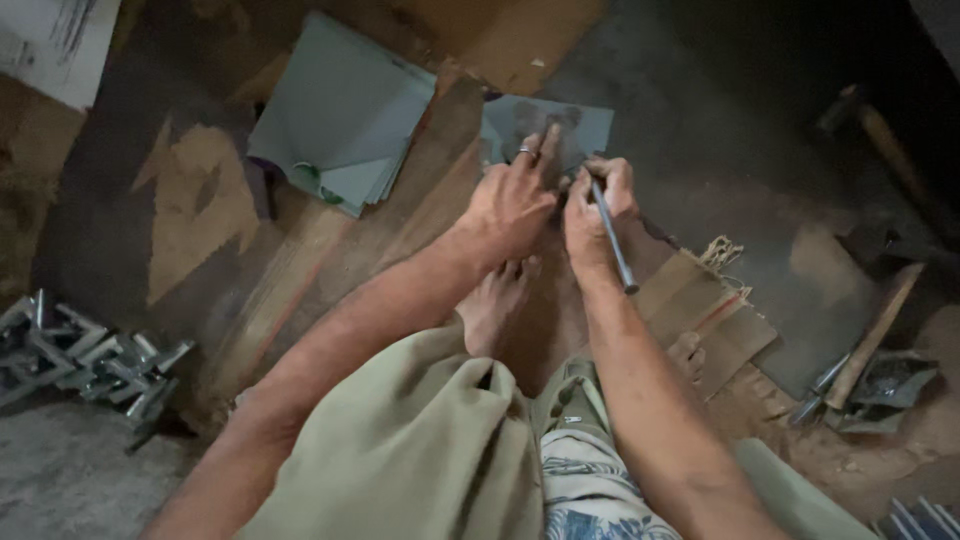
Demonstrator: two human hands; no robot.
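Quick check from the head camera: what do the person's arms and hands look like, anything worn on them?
Both forearms are bare, no sleeves, gloves or watch in view. The left hand wears a ring on one finger. The right hand shows no ring.

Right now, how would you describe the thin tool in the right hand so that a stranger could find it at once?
Start at the long brown wooden plank and follow it to the two hands. The right hand holds a slim grey metal rod like a pen. The wooden-handled hammer lies apart, untouched.
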